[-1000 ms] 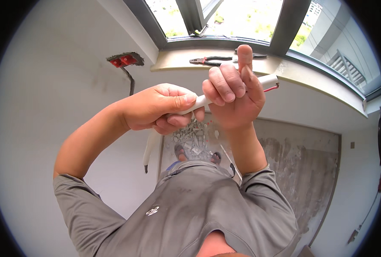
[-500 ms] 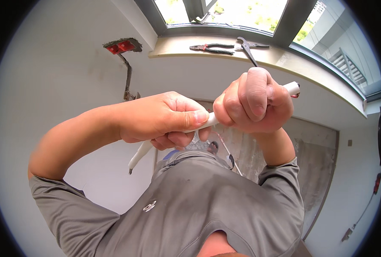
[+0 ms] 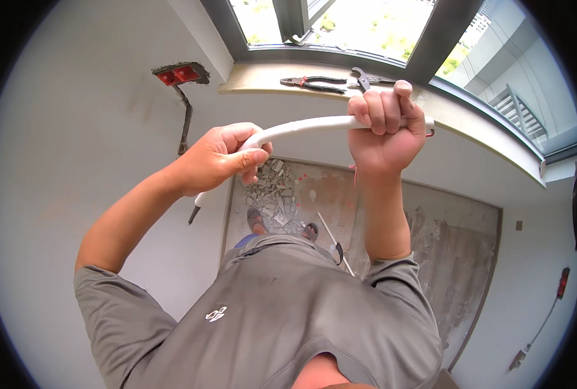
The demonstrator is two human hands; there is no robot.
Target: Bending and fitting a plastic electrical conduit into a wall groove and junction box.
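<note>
A white plastic conduit pipe (image 3: 308, 125) runs between my hands in a shallow upward arc. My left hand (image 3: 227, 159) is wrapped round its left part, the thumb pressed along it. Below that hand the pipe's end slants down, with a dark narrow tip (image 3: 194, 214) sticking out. Near the other end, my right hand (image 3: 387, 133) is closed round the pipe, raised close to the windowsill. A bit of red cord or wire (image 3: 430, 133) shows at the right end. Part of the pipe is hidden behind the fingers of each hand.
On the windowsill (image 3: 249, 78) lie red-and-black pliers (image 3: 313, 83) and a dark-handled hand tool (image 3: 361, 79), partly behind my right hand. A red socket box (image 3: 179, 74) sits in the left wall. Rubble (image 3: 272, 188) and a white rod (image 3: 334, 240) lie on the floor near my feet.
My hands have moved apart, the right one turning and rising, the left shifting left. A long stretch of pipe now shows between them, visibly curved.
</note>
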